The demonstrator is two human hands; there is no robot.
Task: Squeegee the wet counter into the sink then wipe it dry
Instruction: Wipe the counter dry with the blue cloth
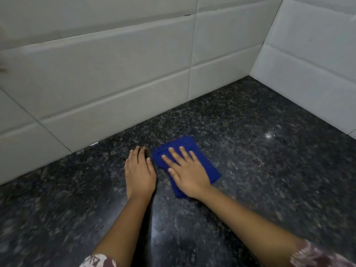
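Note:
A folded blue cloth (207,166) lies on the dark speckled granite counter (260,170) near the middle. My right hand (185,173) presses flat on the cloth with its fingers spread and straight. My left hand (139,171) rests flat on the bare counter just left of the cloth, fingers together. The counter surface shines with reflections. No sink and no squeegee are in view.
White tiled walls (115,74) rise along the back of the counter and along the right side (308,64), meeting in a corner at the upper right. Patterned sleeves show at the bottom edge.

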